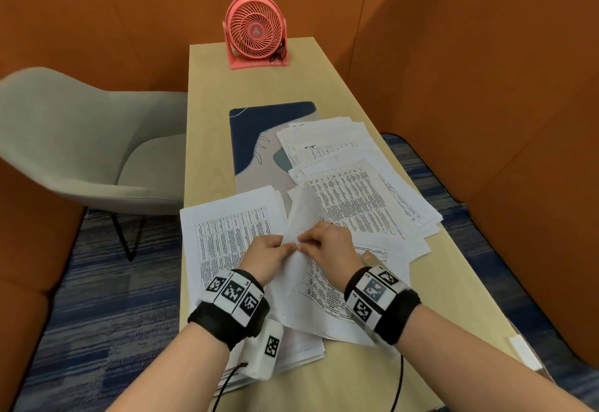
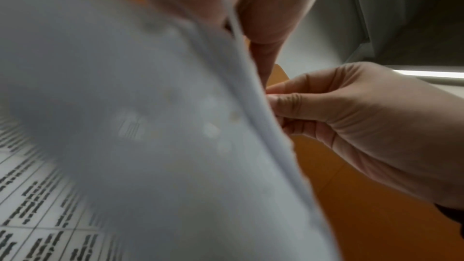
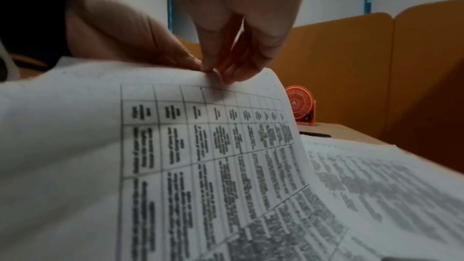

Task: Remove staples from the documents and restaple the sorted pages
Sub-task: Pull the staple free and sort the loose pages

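Observation:
I hold a stapled document (image 1: 299, 214) raised off the table, its pages bent upward. My left hand (image 1: 285, 247) and right hand (image 1: 306, 243) meet at its top edge, both pinching the paper. In the right wrist view my right hand (image 3: 218, 68) pinches that edge from above, and my left hand (image 3: 191, 61) grips it just beside. From the left wrist, the document (image 2: 150, 126) fills the view, with my right hand (image 2: 273, 96) pinching its edge. The staple itself is too small to make out.
One printed stack (image 1: 227, 240) lies at the left, and a spread pile of sheets (image 1: 356, 191) at the right over a desk mat (image 1: 256, 139). A grey and orange tool (image 1: 369, 257) peeks out behind my right wrist. A pink fan (image 1: 256, 34) stands at the far end, and a grey chair (image 1: 81, 152) at the left.

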